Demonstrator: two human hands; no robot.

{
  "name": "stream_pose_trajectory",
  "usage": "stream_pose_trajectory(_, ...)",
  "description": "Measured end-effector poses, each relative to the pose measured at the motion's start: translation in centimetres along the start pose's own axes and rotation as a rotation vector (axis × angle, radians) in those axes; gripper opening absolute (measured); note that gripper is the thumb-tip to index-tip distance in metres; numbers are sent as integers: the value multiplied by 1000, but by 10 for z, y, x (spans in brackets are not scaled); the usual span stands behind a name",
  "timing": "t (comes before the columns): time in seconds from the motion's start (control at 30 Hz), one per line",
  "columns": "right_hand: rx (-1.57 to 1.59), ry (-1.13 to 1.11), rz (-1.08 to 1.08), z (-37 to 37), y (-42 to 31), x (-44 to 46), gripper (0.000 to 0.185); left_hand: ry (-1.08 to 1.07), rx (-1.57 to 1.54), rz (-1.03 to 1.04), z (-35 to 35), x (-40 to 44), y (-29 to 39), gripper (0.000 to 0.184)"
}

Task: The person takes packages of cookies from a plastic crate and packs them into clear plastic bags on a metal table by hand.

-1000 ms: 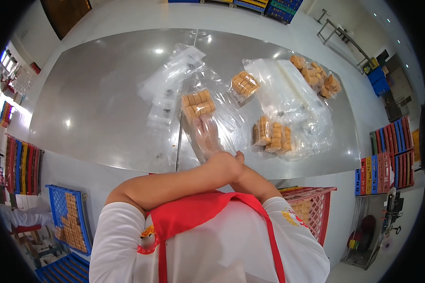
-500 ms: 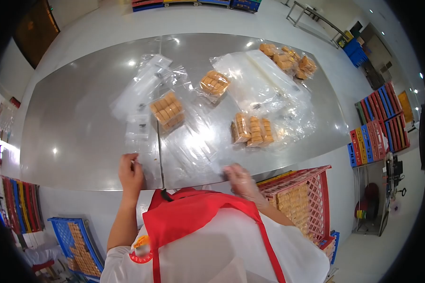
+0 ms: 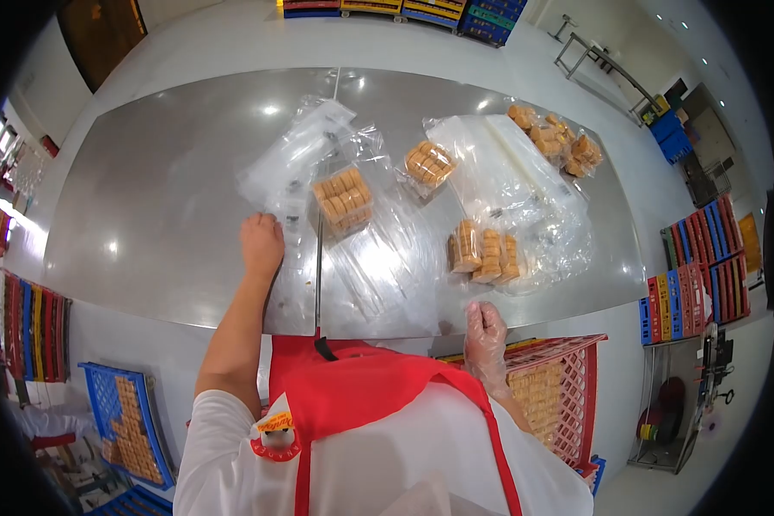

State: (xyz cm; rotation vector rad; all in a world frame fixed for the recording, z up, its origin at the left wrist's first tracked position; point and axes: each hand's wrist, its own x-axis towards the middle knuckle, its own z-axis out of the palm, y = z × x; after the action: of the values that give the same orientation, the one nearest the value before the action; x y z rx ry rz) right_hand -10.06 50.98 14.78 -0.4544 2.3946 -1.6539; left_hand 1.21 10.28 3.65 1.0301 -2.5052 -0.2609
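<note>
My left hand (image 3: pixel 262 245) is bare and rests on the steel table with its fingers curled. It lies beside the left edge of a pile of flat clear plastic bags (image 3: pixel 297 150); whether a bag is between its fingers is hidden. In a thin clear glove, my right hand (image 3: pixel 487 335) is closed at the table's front edge, and nothing shows in it. Right of the bags sits a clear pack of round biscuits (image 3: pixel 344 196), stacked in rows. Another biscuit pack (image 3: pixel 428 163) lies farther back. Several biscuit stacks (image 3: pixel 483 254) stand in front of my right hand.
More clear bags (image 3: pixel 482 163) are spread over the right half of the steel table (image 3: pixel 146 215). Bagged biscuits (image 3: pixel 555 138) lie at the back right corner. A red crate (image 3: pixel 586 396) of biscuits stands by my right side, a blue crate (image 3: pixel 103 404) at the left.
My left hand has moved forward over the table along the bags. My right hand has shifted right and closed. The view has turned slightly left.
</note>
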Motion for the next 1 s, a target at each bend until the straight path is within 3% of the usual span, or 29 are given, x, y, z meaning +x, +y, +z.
stream_pose_trajectory(0.1,23,1,13,1,1,-1,27,446,4,112,-6,34,3,33)
stream_pose_trajectory(0.2,27,17,21,1,-2,-2,25,343,99,206,15,72,-33,35)
stream_pose_trajectory(0.3,67,57,16,0,6,-1,21,-90,130,53,1,86,-32,37)
stream_pose_trajectory(0.4,-2,87,1,-5,3,-7,19,-71,169,113,9,84,-39,36)
stream_pose_trajectory(0.47,-94,125,-53,-8,1,-10,16,94,154,130,14,74,-39,36)
stream_pose_trajectory(0.57,-475,46,-435,-20,2,11,12,190,173,109,13,65,-37,38)
stream_pose_trajectory(0.63,-598,275,-767,-21,-16,50,14,176,177,84,13,64,-31,40)
stream_pose_trajectory(0.7,-757,349,-800,-30,-20,90,22,131,171,50,11,66,-34,42)
stream_pose_trajectory(0.77,-931,136,-603,-31,-34,112,27,114,152,58,11,66,-37,44)
stream_pose_trajectory(0.87,-1063,-73,-501,-22,-36,124,33,110,55,32,17,69,-52,44)
stream_pose_trajectory(1.0,-869,43,-578,-24,-24,125,23,326,-132,91,0,71,-23,38)
